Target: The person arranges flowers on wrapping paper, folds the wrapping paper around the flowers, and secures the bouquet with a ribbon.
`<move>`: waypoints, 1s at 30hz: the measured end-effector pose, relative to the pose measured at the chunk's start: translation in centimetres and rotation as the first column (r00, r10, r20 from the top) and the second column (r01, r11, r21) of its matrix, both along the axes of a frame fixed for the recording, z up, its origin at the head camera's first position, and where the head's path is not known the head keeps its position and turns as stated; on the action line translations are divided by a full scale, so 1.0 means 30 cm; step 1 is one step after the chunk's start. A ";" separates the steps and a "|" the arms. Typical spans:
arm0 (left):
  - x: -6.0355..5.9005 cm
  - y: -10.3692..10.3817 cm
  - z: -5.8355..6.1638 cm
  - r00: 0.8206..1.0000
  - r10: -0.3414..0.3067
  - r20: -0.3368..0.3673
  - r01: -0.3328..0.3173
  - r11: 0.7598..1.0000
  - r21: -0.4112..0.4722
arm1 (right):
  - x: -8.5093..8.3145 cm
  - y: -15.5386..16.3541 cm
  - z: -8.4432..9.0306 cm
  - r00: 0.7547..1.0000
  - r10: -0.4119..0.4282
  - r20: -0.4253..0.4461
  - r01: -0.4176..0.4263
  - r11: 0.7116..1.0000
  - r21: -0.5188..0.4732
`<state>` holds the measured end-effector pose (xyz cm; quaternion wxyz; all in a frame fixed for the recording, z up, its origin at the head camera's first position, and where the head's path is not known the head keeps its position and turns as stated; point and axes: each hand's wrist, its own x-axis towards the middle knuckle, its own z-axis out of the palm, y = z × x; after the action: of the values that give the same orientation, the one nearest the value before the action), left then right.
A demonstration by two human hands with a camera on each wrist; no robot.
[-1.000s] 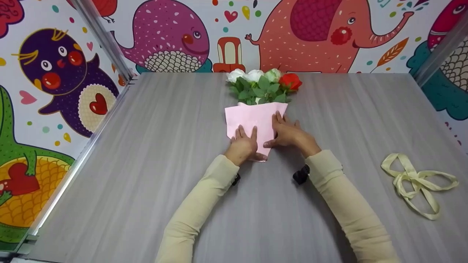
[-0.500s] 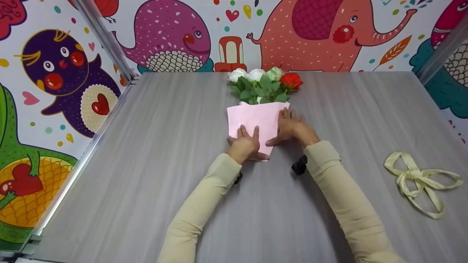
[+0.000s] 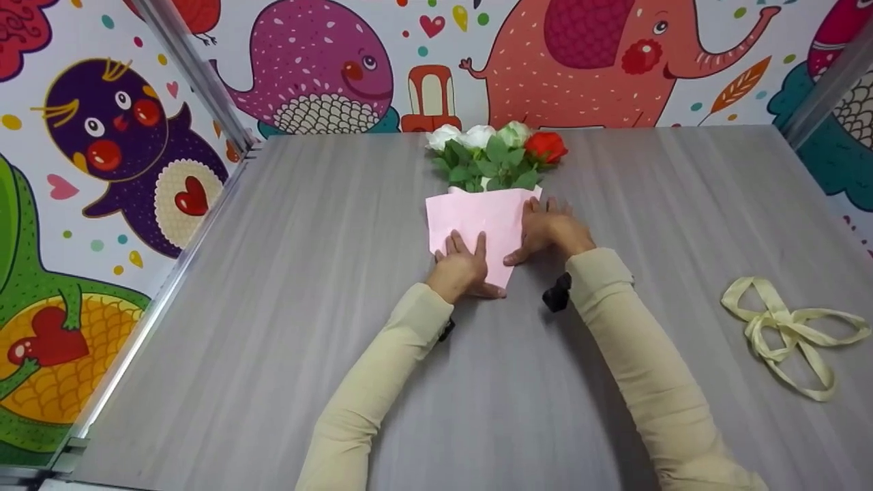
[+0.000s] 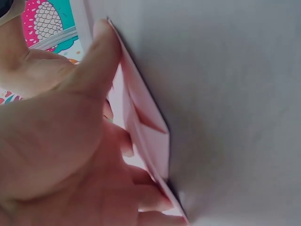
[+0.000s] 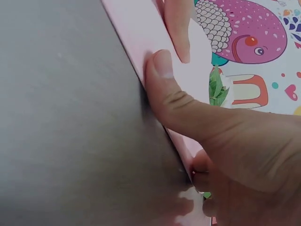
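Note:
A bouquet of artificial roses [image 3: 498, 160], white, pale green and red with green leaves, lies on the table, its heads toward the back wall. Pink wrapping paper [image 3: 470, 211] covers the stems and narrows toward the bottom. My left hand [image 3: 462, 269] rests on the lower left of the paper with spread fingers, its thumb along the bottom edge. At the paper's right edge lies my right hand [image 3: 549, 232], fingers extended along the side. In the right wrist view its thumb [image 5: 162, 70] touches the paper near the edge; some fingertips are partly hidden.
A loosely looped cream ribbon [image 3: 784, 327] lies on the grey table [image 3: 239, 307] at the right. Printed cartoon-animal walls [image 3: 573, 61] stand behind and at the sides, with a metal strip along the left table edge.
My right hand has shifted slightly right, its fingers going from the paper's front to its right edge. My left hand stays on the paper. The view has shifted a little.

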<state>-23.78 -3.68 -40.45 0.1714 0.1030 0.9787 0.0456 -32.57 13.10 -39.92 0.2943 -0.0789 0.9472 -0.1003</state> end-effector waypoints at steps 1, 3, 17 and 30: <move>-0.002 0.001 0.001 1.000 0.004 0.012 -0.004 1.000 0.001 | -0.003 0.000 0.000 1.000 -0.007 0.005 0.007 1.000 0.007; -0.007 0.004 0.001 0.999 0.012 0.035 -0.012 1.000 -0.003 | -0.008 0.001 0.000 1.000 -0.007 0.005 0.007 1.000 0.021; -0.024 0.010 -0.010 0.999 -0.005 0.052 0.011 0.993 -0.114 | -0.039 0.025 -0.002 0.997 0.052 -0.065 -0.055 0.998 -0.040; -0.020 0.013 0.001 0.996 -0.087 -0.024 0.076 0.955 -0.285 | -0.047 0.049 -0.054 0.949 -0.214 -0.233 0.160 0.960 -0.231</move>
<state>-24.39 -3.27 -40.43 0.1682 0.1184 0.9730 -0.1044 -33.99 14.56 -41.55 0.1490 -0.0312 0.9645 -0.2159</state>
